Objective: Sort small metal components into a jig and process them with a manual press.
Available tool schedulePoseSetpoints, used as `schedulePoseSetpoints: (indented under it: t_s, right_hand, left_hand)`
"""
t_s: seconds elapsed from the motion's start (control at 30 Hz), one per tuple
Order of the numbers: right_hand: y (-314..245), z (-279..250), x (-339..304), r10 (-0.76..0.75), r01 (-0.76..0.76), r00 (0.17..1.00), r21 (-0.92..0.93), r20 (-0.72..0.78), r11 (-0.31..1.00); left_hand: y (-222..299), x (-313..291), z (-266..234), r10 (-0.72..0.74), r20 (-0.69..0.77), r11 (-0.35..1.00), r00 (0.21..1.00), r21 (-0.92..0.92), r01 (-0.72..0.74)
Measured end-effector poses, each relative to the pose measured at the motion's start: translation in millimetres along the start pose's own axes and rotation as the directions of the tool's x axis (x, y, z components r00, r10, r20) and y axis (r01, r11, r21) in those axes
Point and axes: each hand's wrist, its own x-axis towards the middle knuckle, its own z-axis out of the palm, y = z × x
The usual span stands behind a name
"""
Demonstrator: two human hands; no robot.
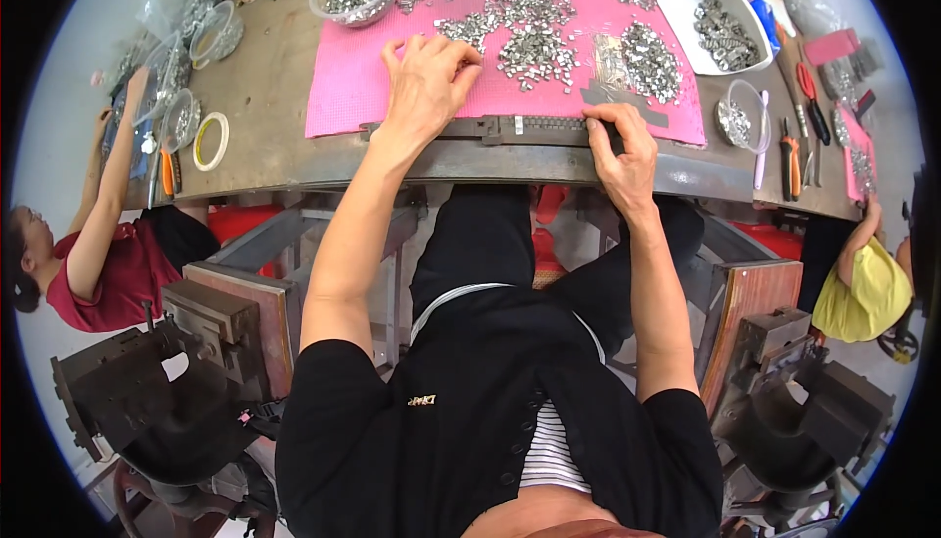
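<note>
My left hand [426, 87] rests over the pink mat [343, 97], beside the loose pile of small shiny metal pieces [534, 43]. Its outer fingers are bent, and thumb and forefinger close together; anything between them is too small to make out. Along the table's near edge lies a long dark metal bar fixture [505, 129] with a row of small parts set in its right half. My right hand [624, 151] grips the right end of this fixture between thumb and fingers. Just beyond that hand are a flat grey strip [642, 112] and another heap of metal pieces [652, 63].
A round clear tub [316, 1] and a white tray [672, 7] hold metal pieces. Tape roll [224, 141] sits left; orange-handled pliers [790, 161] and red-handled pliers [808, 82] lie right. Co-workers sit at both sides. Bench machines [211, 317] flank me below.
</note>
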Motion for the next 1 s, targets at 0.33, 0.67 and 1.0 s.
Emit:
schedulePoseSetpoints:
  t_s: [0.33,0.67,1.0]
  right_hand:
    - [1,-1,-1,0.055,-0.054,0.997,0.027,-0.051,0.998]
    - [2,-1,-4,0.181,-0.164,0.978,0.144,-0.109,0.976]
    - [1,-6,-3,0.207,-0.188,0.972,0.164,-0.108,0.968]
  left_hand:
    - [10,5,11,0.144,0.004,0.990,0.990,0.015,-0.144]
    - [85,-16,33,0.193,-0.068,0.943,0.979,-0.263,-0.204]
    - [86,-14,33,0.199,-0.040,0.950,0.979,-0.239,-0.203]
